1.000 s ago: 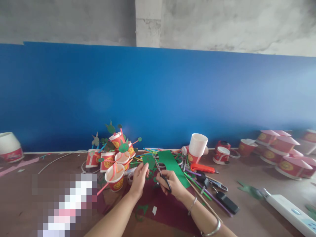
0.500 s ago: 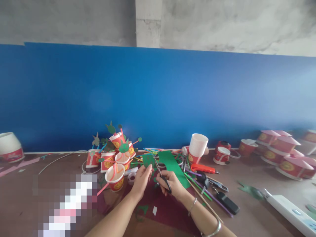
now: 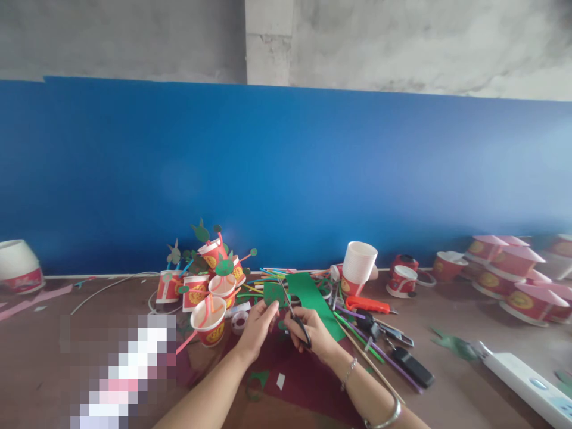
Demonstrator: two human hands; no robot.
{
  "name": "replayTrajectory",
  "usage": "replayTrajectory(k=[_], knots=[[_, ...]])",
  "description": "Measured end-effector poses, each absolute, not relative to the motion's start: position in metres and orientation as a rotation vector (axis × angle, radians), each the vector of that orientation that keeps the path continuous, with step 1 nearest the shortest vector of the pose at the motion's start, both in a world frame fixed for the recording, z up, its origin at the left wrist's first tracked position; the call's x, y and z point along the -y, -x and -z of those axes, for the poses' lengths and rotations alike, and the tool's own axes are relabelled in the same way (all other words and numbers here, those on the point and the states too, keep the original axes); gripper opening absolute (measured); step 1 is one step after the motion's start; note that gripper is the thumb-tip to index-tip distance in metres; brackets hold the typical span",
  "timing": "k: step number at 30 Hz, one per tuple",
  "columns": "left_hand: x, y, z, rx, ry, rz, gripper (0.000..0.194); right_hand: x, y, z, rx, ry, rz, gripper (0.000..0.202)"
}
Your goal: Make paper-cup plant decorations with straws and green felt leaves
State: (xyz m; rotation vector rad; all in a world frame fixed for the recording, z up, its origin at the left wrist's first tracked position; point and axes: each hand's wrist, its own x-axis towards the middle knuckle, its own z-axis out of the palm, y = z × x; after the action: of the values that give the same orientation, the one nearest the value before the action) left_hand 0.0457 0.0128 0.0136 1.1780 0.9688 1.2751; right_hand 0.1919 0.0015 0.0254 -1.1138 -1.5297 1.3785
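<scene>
Between thumb and fingers, my left hand (image 3: 261, 322) pinches a small piece of green paper (image 3: 273, 293) that has darker marks on it. My right hand (image 3: 308, 330) is closed around the handles of black-handled scissors (image 3: 302, 329). Their blades point up and left and lie against the right edge of the green piece. Behind my right hand a larger green paper strip (image 3: 313, 298) lies on the table. Under both hands is a dark red sheet (image 3: 297, 381), with green offcuts (image 3: 257, 381) and a white scrap (image 3: 280, 381) on it.
Red-and-white paper cups (image 3: 208, 322) with straws and green cutouts stand to the left, beside a tape roll (image 3: 239, 322). To the right are stacked cups (image 3: 358, 265), an orange utility knife (image 3: 369, 305), keys (image 3: 369, 325), straws and a white power strip (image 3: 527, 381). A blue panel (image 3: 286, 179) rises behind.
The green paper piece has shifted slightly to the right and turned a little in my left hand. The scissors have tilted slightly; both hands stay in nearly the same place.
</scene>
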Motion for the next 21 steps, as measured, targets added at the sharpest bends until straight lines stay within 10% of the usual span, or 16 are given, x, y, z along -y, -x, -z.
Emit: replayTrajectory(k=[21], knots=[[-0.0146,-0.0467,-0.0124,-1.032,-1.012,-1.381,0.042,-0.0009,-0.1925,-0.0280,1.539,1.093,-1.380,0.029]])
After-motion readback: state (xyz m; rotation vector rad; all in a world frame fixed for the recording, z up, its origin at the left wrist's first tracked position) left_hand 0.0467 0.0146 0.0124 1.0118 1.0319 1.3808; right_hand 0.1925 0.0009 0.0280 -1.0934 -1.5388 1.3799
